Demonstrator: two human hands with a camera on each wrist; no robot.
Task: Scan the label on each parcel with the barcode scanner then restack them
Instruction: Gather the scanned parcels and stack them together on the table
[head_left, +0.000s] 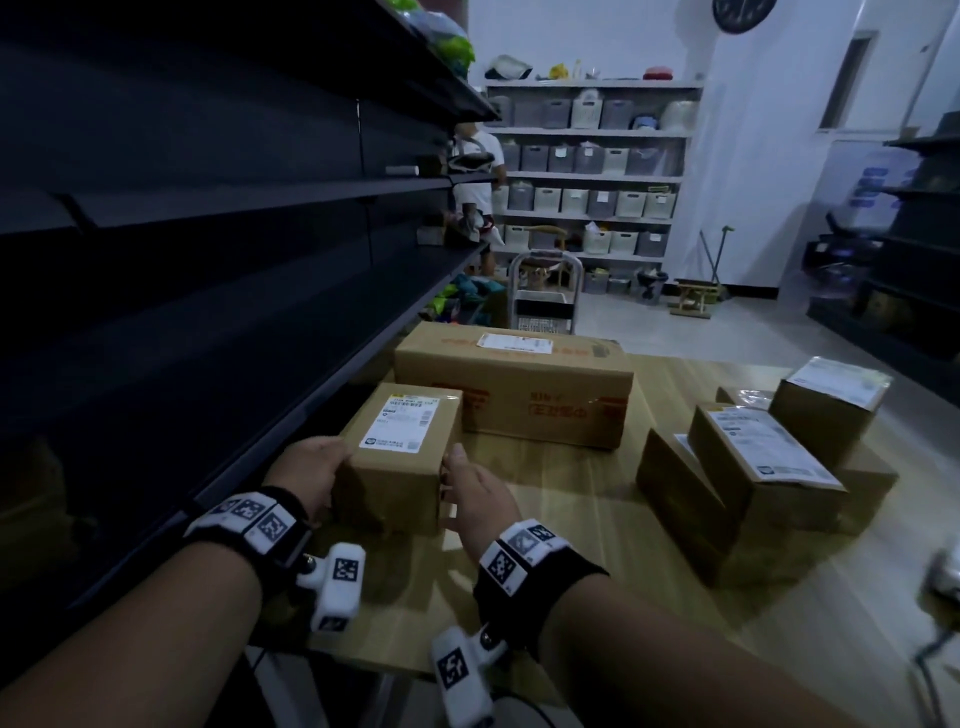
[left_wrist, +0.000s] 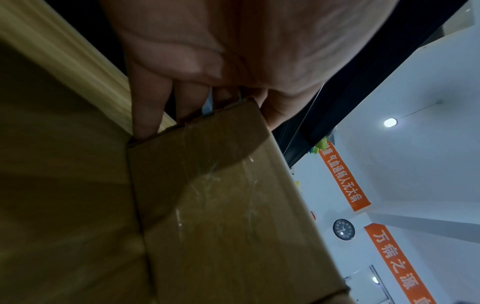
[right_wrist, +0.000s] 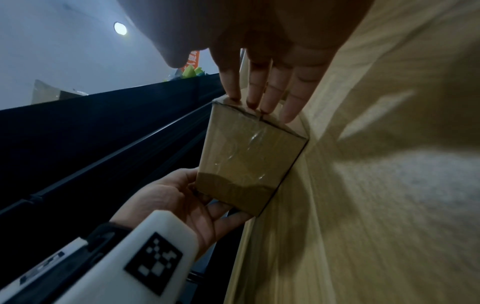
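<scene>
Head view. The left hand (head_left: 306, 470) lies flat against the left side of a small parcel (head_left: 400, 457), which stands on the wooden table (head_left: 597, 545) at 11 o'clock. The right hand (head_left: 475, 493) presses the parcel's right side, fingers straight. A large carton (head_left: 519, 384) stands just behind at 12 o'clock; a stack of parcels (head_left: 769, 462) sits at 2 o'clock, well apart. Dark shelving (head_left: 208, 234) fills the left.

Only the head view shows the parcel's white label (head_left: 402, 423), facing up. The left wrist view alone shows straight fingers (left_wrist: 148, 107) reaching past the parcel's far edge. The right wrist view shows both palms against opposite faces of the parcel.

No barcode scanner can be made out; the pale object (head_left: 945, 571) at 4 o'clock is cut off.
</scene>
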